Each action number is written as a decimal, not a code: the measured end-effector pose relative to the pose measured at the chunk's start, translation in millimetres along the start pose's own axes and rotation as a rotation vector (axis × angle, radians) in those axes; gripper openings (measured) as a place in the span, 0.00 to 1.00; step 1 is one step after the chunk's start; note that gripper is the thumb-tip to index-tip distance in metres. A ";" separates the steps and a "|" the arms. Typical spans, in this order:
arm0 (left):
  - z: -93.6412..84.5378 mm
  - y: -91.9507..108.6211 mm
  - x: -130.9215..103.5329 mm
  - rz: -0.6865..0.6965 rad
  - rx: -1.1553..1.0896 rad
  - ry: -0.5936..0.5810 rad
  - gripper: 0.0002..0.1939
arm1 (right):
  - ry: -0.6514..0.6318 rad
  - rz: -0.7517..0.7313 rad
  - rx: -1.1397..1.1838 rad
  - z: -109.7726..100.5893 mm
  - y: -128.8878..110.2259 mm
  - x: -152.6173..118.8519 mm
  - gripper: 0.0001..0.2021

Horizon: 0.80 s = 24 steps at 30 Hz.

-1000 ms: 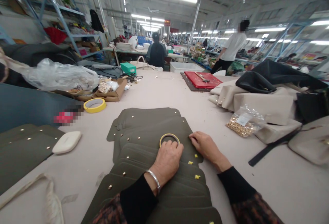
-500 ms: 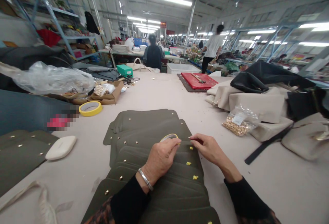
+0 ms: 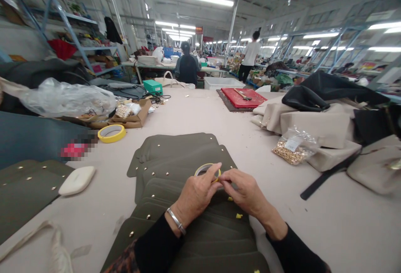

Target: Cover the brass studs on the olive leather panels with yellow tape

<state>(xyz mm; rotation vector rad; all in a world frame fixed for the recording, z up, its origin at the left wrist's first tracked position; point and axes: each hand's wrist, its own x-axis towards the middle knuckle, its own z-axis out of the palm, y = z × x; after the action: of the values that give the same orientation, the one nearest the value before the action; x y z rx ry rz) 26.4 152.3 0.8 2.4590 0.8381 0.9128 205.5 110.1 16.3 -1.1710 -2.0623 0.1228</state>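
From where I stand, both forearms reach in over the table from its near side, angled inward so that the hands meet above the stack of olive panels. The left hand, a silver bangle at its wrist, is back-up with fingers curled, gripping a narrow roll of yellow tape between thumb and fingers. The right hand comes in from the other side, wrist bent, its thumb and forefinger pinched together at the roll's right side, close against the left fingertips. The roll sits over the right part of the stack, well back from the table's far edge. I can't make out what the right fingertips pinch; the fingers hide the near part of the roll, and its free end is lost among them. Yellow bits lie on the panels by the right hand, one partly behind it, and another is cut off at the bottom of the view. The left forearm covers part of the stack, whose near end runs out of sight, as do both dark sleeves.
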 end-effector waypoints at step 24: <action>11.3 19.3 -0.1 0.002 0.279 0.032 0.10 | 0.276 0.982 0.542 3.5 61.5 -8.4 0.15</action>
<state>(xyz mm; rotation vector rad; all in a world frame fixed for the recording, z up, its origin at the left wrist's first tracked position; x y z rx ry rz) 41.8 136.2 3.0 2.6858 1.0362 0.8900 248.9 140.0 -16.7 -1.6049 -0.9649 0.8664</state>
